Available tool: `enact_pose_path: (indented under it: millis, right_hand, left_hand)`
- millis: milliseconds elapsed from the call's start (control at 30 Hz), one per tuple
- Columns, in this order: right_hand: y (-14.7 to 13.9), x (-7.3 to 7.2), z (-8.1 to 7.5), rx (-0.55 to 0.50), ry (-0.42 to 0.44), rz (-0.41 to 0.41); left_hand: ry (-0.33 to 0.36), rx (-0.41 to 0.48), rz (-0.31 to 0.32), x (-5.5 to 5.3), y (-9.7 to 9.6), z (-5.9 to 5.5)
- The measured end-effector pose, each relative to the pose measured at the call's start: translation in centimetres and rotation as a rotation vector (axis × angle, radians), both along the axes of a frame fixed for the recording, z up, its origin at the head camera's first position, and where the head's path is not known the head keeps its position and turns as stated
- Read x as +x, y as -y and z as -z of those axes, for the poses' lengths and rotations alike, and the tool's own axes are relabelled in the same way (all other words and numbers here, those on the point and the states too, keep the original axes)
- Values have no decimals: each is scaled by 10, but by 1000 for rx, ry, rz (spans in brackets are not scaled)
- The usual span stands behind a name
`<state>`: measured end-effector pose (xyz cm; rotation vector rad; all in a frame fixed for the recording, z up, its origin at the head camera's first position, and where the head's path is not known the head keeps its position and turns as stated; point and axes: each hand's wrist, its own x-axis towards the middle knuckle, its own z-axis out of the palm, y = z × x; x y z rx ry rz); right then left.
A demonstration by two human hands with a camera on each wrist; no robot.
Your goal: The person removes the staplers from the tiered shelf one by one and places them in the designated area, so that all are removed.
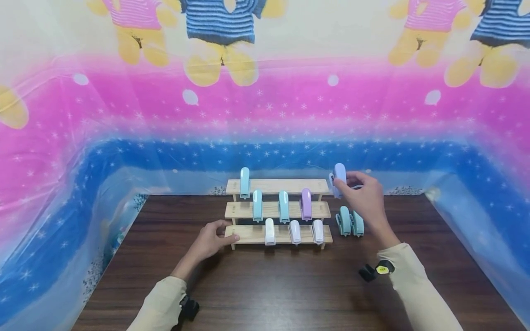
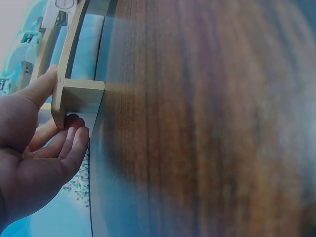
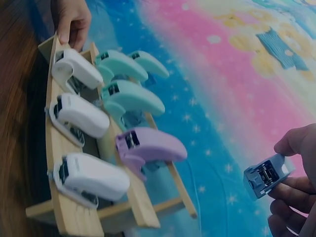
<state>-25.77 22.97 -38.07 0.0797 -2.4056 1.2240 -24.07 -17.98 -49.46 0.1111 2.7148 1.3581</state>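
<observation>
My right hand point(image 1: 366, 197) pinches a lavender-blue stapler point(image 1: 339, 179) between thumb and fingers, off the right end of the top tier. Seen from the right wrist, that stapler point(image 3: 267, 175) is clear of the rack. With thumb above and fingers below, my left hand point(image 1: 211, 241) grips the left end of the lowest tier of a three-tier wooden rack point(image 1: 248, 233). Three whitish staplers point(image 1: 294, 232) stand on that tier. The middle tier bears two mint staplers point(image 1: 283, 207) and a purple stapler point(image 1: 306, 204). One mint stapler point(image 1: 245, 182) stands at the top tier's left.
Two green staplers point(image 1: 343, 221) stand side by side on the dark wooden table point(image 1: 273, 289), right of the rack and below my right hand. A patterned cloth point(image 1: 290, 124) hangs behind the table and along both sides.
</observation>
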Motion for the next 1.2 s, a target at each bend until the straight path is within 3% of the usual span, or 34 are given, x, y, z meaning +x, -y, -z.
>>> enact_pose_path:
  millis: [300, 500, 1000, 1200]
  right_hand:
    - [-29, 5, 15, 11, 22, 77]
    - [-51, 11, 28, 32, 91, 161]
    - [-92, 15, 70, 20, 213, 206]
    - [-101, 11, 88, 12, 265, 215]
  left_hand:
    - [3, -6, 1, 1, 0, -1]
    - [1, -2, 8, 1, 0, 0]
    - [21, 5, -6, 1, -1, 0]
    - [22, -2, -10, 1, -1, 0]
